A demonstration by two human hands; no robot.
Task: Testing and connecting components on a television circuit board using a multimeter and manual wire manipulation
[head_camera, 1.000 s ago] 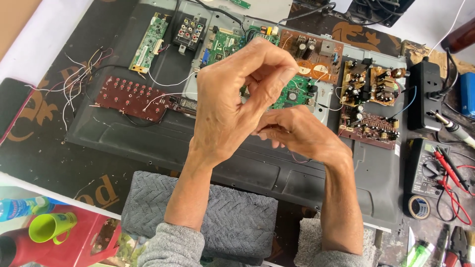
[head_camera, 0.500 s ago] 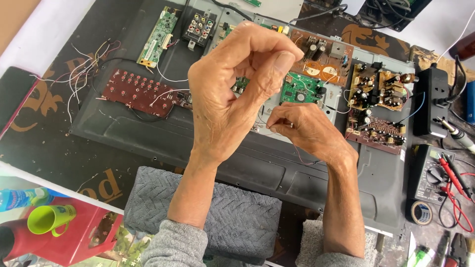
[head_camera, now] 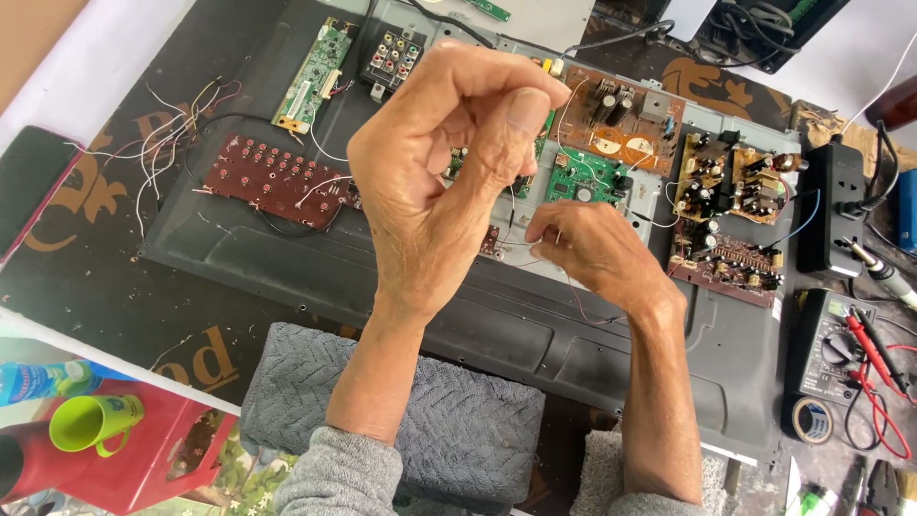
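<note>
My left hand point(head_camera: 449, 182) is raised above the opened back of a flat television point(head_camera: 287, 253), thumb and fingers pinched together. A thin dark wire point(head_camera: 513, 216) runs down from that pinch to my right hand point(head_camera: 592, 253). The right hand sits lower, just over the metal chassis beside a small green circuit board point(head_camera: 583, 177), with its fingertips closed on the wire's other end. A fine red wire point(head_camera: 585, 304) trails under the right wrist.
Several circuit boards lie on the chassis: a long green one point(head_camera: 310, 76), a brown button board point(head_camera: 272, 177), brown boards point(head_camera: 731, 186) at right. A black power strip point(head_camera: 831, 205), multimeter point(head_camera: 831, 349) with red probes and a tape roll point(head_camera: 812, 420) sit at right. A grey cloth point(head_camera: 458, 420) and green cup point(head_camera: 91, 420) are near me.
My hands have drawn apart: the right hand has dropped lower and to the right, while the left stays raised. The thin wire now stretches between them.
</note>
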